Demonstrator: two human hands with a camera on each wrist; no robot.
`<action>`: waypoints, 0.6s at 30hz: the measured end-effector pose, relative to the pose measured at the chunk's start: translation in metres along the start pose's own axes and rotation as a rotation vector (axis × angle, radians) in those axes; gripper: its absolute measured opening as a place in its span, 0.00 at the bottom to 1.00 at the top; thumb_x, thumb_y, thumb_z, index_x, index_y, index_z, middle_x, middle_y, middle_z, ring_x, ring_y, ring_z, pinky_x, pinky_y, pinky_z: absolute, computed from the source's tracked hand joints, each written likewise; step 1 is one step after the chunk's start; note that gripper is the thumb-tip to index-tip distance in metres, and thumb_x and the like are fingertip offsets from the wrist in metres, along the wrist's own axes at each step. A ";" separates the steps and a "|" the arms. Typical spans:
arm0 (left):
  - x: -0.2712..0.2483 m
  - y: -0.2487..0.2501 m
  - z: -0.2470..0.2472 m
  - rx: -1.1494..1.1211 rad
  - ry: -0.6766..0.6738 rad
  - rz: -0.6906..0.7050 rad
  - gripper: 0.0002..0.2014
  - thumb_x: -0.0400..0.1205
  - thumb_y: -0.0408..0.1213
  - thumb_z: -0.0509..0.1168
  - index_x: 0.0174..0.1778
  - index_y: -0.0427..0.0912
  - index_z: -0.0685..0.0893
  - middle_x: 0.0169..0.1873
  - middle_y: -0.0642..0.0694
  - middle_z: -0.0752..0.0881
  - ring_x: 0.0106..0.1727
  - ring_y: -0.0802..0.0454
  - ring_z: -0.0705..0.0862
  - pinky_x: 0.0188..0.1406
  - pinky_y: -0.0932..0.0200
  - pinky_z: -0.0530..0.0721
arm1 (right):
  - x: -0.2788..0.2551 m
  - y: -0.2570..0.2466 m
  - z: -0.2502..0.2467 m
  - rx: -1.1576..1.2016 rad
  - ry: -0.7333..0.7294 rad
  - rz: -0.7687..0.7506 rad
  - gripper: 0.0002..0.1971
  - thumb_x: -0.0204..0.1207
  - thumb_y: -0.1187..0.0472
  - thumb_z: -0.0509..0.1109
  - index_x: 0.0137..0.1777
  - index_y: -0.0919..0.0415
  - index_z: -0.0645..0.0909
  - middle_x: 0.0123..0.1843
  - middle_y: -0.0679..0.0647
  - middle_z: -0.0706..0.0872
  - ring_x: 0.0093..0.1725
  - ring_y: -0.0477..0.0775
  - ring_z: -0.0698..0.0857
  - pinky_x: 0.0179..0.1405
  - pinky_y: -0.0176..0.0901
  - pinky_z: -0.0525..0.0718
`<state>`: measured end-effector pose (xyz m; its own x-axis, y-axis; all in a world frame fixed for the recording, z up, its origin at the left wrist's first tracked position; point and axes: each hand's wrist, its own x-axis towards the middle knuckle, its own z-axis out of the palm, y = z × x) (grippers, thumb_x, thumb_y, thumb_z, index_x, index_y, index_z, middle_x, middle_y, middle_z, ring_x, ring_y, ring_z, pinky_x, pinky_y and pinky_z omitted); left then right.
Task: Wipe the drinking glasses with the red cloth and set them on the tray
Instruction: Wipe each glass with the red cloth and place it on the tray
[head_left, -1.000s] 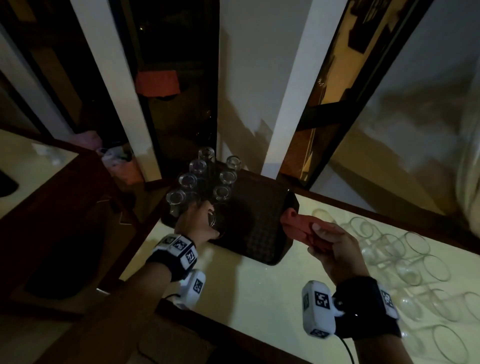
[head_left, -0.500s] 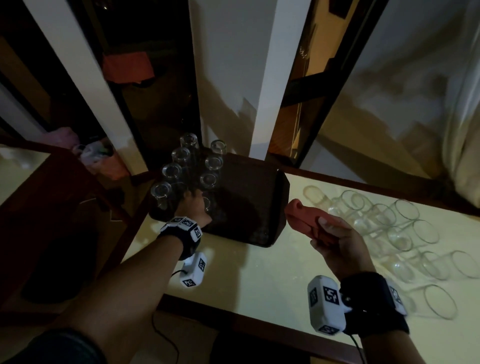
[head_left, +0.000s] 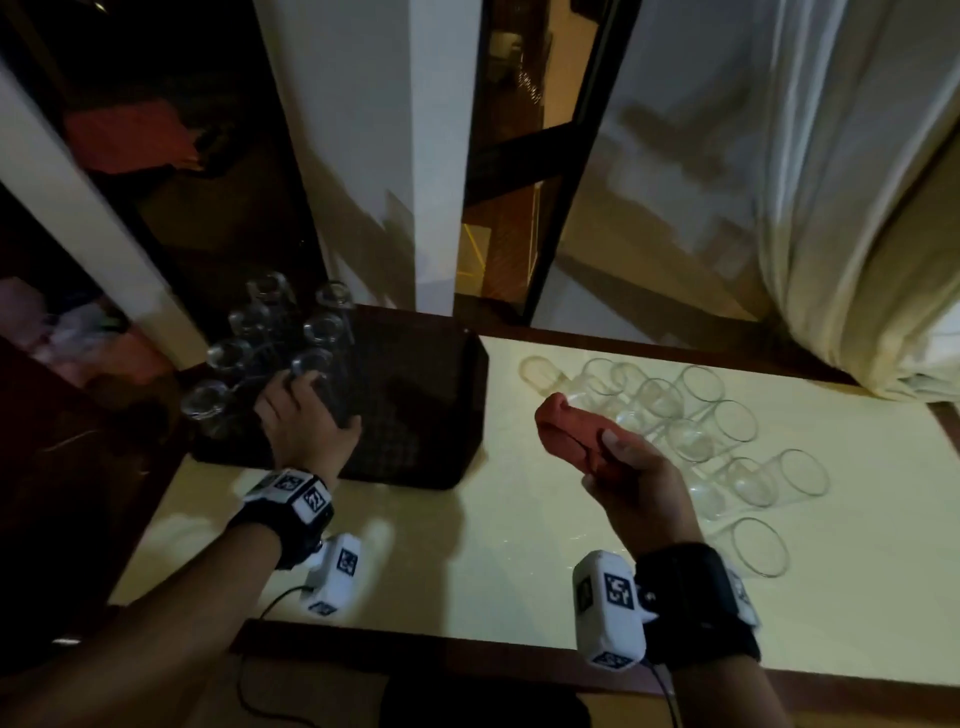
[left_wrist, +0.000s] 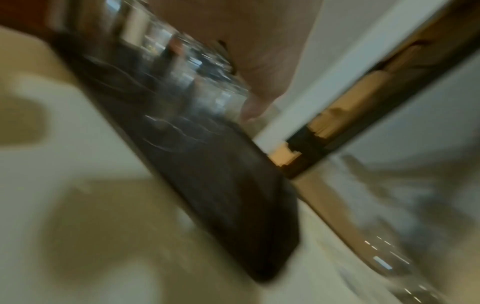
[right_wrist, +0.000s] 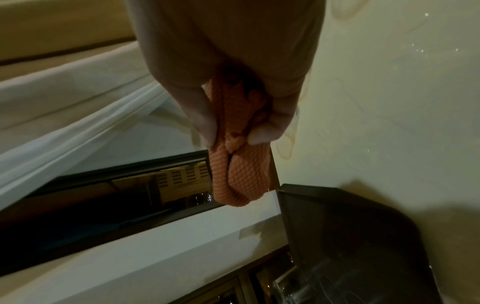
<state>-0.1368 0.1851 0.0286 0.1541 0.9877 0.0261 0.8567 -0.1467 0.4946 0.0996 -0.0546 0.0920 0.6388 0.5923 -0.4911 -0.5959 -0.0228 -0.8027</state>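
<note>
Left hand: the left hand (head_left: 304, 421) has its fingers (head_left: 298, 387) curled round a clear upright drinking glass (head_left: 322, 382) on the dark woven rectangular tray (head_left: 421, 410).
Right hand: the right hand (head_left: 636, 480) clamps the bunched red waffle-weave cloth (head_left: 569, 428), which sticks out past the fingertips (right_wrist: 261, 136).
Other glasses: the cleaned glasses (head_left: 260, 338) stand just beyond the left fingers; the unwiped clear glasses (head_left: 696, 415) lie on the pale yellow desk (head_left: 467, 561), just beyond the right fingers.
</note>
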 end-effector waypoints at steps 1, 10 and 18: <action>-0.012 0.014 0.004 -0.056 0.026 0.079 0.34 0.71 0.39 0.81 0.71 0.40 0.75 0.77 0.35 0.67 0.78 0.31 0.62 0.76 0.33 0.66 | -0.001 -0.003 -0.009 0.017 0.006 -0.004 0.21 0.74 0.63 0.68 0.66 0.66 0.85 0.59 0.62 0.90 0.53 0.57 0.85 0.37 0.40 0.79; -0.115 0.151 0.059 -0.377 -0.610 0.345 0.11 0.78 0.31 0.75 0.42 0.53 0.82 0.37 0.56 0.84 0.40 0.61 0.82 0.40 0.64 0.77 | -0.015 -0.039 -0.130 0.060 0.130 -0.134 0.26 0.71 0.56 0.71 0.68 0.67 0.84 0.63 0.64 0.89 0.56 0.64 0.86 0.46 0.49 0.74; -0.152 0.239 0.110 -0.300 -0.781 0.418 0.09 0.78 0.33 0.75 0.47 0.49 0.83 0.40 0.54 0.86 0.44 0.55 0.85 0.39 0.75 0.76 | -0.022 -0.062 -0.259 0.185 0.319 -0.191 0.35 0.66 0.54 0.76 0.72 0.72 0.79 0.70 0.72 0.84 0.65 0.68 0.86 0.47 0.51 0.75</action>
<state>0.0991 -0.0056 0.0475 0.8016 0.5255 -0.2850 0.5108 -0.3545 0.7832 0.2489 -0.2746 0.0652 0.8476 0.2918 -0.4431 -0.5111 0.2253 -0.8294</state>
